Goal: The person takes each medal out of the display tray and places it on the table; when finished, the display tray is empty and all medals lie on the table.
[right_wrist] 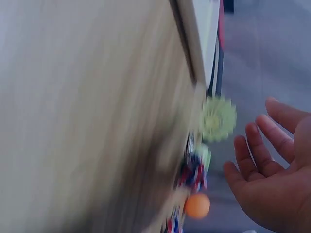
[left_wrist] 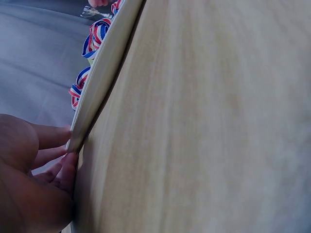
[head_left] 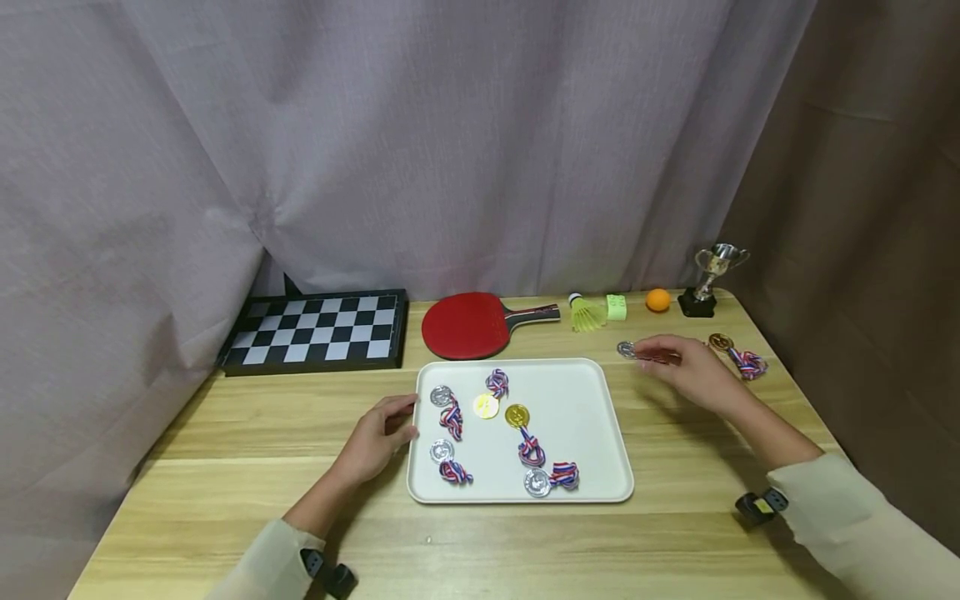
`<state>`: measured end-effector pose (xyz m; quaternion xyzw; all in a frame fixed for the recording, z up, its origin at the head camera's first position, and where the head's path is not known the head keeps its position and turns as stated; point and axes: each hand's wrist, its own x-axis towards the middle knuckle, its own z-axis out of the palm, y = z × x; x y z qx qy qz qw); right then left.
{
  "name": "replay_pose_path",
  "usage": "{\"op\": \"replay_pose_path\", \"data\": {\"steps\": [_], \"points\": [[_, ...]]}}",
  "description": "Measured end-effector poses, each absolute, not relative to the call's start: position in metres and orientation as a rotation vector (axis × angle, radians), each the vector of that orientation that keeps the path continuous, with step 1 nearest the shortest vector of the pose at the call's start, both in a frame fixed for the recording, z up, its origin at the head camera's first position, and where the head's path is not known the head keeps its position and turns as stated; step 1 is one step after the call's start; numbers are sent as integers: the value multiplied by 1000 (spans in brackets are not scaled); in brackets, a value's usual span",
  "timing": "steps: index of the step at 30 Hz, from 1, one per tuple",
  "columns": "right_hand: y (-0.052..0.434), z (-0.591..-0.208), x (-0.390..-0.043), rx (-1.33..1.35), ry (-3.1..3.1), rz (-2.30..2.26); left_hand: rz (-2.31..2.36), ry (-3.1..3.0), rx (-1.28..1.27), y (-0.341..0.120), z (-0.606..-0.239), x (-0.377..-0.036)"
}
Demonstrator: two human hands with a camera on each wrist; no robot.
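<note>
In the head view, we see a person's left hand point(head_left: 373, 440) at the left edge of a white tray point(head_left: 588, 417), center frame, its fingers loosely bent against the rim. Five ribboned medals point(head_left: 537, 482) lie on the tray, three silver and two gold. At right of center, the right hand point(head_left: 692, 371) is held over the desk point(head_left: 675, 533), beside a silver medal point(head_left: 626, 350); a gold medal point(head_left: 721, 342) lies farther right, its ribbon trailing toward the lower right. An orange ball point(head_left: 657, 300) and a trophy point(head_left: 705, 283) stand behind, upper right. We judge that a low sweep of that hand might set the ball rolling or knock the trophy.

In the left wrist view, we find the left fingers touching the rim at lower left, relaxed rather than clenched. A hard push there, we think, could slide the tray and jostle the medals.

In the right wrist view, we see the right fingers spread and gently curved at the right of the frame, with nothing in their hold. A striped ribbon point(right_wrist: 195, 174) shows on the desk at lower center, blurred; a pinch on the ribbon alone, in our view, could leave the medal dangling or slipping.
</note>
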<state>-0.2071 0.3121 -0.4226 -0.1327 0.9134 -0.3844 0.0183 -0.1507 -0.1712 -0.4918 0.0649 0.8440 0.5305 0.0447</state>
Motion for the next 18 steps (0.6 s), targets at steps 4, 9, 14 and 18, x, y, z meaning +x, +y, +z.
{"op": "replay_pose_path", "data": {"steps": [4, 9, 14, 18], "points": [[288, -429, -202, -461, 2769, -1219, 1624, 2576, 201, -171, -492, -150], [257, -440, -199, -534, 2682, -1274, 1620, 2581, 198, -171, -492, -150], [229, -449, -198, -600, 2602, -1284, 1625, 2564, 176, -171, -491, -151], [207, -455, -199, -646, 2550, -1270, 1613, 2577, 188, -171, -491, -151]]}}
